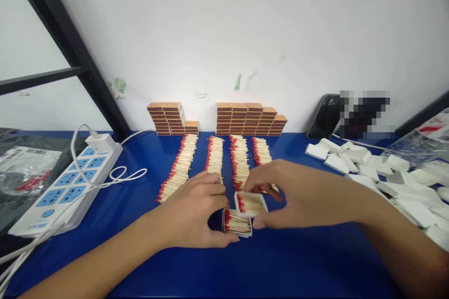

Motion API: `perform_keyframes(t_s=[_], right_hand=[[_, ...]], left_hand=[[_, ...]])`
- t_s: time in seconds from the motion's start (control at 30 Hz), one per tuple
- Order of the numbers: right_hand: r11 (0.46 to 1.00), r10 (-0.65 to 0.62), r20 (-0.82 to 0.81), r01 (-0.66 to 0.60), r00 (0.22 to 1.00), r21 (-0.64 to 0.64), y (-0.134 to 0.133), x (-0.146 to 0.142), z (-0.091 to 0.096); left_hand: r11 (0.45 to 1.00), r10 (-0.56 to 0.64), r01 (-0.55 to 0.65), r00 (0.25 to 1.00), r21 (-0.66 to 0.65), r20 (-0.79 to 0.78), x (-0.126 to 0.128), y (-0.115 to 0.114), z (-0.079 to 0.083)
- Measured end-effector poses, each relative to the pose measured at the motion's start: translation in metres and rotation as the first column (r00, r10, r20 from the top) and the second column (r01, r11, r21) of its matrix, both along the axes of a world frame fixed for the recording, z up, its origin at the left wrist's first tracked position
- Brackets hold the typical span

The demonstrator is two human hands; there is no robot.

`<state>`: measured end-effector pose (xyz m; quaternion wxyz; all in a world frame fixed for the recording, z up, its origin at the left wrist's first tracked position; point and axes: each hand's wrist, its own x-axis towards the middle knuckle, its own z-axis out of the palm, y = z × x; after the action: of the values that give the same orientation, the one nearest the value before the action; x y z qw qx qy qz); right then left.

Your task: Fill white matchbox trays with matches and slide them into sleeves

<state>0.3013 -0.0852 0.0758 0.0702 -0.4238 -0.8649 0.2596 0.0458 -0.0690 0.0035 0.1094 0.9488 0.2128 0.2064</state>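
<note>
My left hand [194,210] rests on the blue table [140,224], fingers curled around the left side of a white tray of red-tipped matches [237,223]. My right hand [301,196] pinches a second white tray filled with matches [250,204], held just above and slightly behind the first one. Beyond the hands lie several long rows of loose matches [214,156], heads pointing left. Stacks of brown matchbox sleeves [249,119] stand against the wall behind the rows.
A white and blue power strip [70,182] with white cables lies at the left, beside plastic bags [24,168]. A heap of empty white trays [386,177] fills the right side. A dark phone [324,117] leans on the wall.
</note>
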Motion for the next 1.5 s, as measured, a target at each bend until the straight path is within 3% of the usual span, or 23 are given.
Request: perform_keyframes(t_s=[0.1,0.2,0.27,0.43,0.6,0.8,1.0,1.23,1.5], right_hand=[[0.981,-0.139,-0.022,0.141,0.990,0.131,0.022,0.018,-0.004],[0.897,-0.296,-0.054,0.297,0.954,0.326,0.049,0.032,-0.022],[0.867,-0.330,-0.083,0.336,0.940,0.368,0.065,0.037,-0.036],[0.888,-0.252,-0.115,0.277,0.961,0.368,0.080,0.033,-0.053],[0.881,-0.169,-0.156,0.220,0.973,0.418,0.079,0.028,-0.062],[0.856,-0.127,-0.179,0.199,0.976,0.477,0.077,0.026,-0.071],[0.873,-0.130,-0.208,0.211,0.970,0.439,0.079,0.029,-0.070],[0.956,-0.220,-0.311,0.268,0.925,0.119,0.087,0.043,-0.060],[0.973,-0.219,-0.305,0.233,0.927,0.008,0.085,0.045,-0.057]], left_hand=[[1.000,0.009,-0.009,1.000,-0.013,0.007,0.000,-0.001,0.000],[1.000,0.014,-0.014,1.000,-0.015,0.003,0.000,-0.002,0.000],[1.000,0.010,-0.010,1.000,-0.025,0.002,-0.002,-0.001,0.002],[0.983,0.121,-0.106,0.988,-0.153,0.092,-0.003,0.018,0.012],[0.948,0.309,-0.302,0.949,-0.102,0.066,0.012,0.061,0.018],[0.905,0.293,-0.244,0.952,-0.349,0.092,0.039,0.094,0.013],[0.879,0.304,-0.214,0.940,-0.426,0.154,0.045,0.101,0.002],[0.870,0.321,-0.210,0.928,-0.445,0.191,0.040,0.103,0.000],[0.898,0.313,-0.244,0.939,-0.367,0.141,0.041,0.095,-0.002]])
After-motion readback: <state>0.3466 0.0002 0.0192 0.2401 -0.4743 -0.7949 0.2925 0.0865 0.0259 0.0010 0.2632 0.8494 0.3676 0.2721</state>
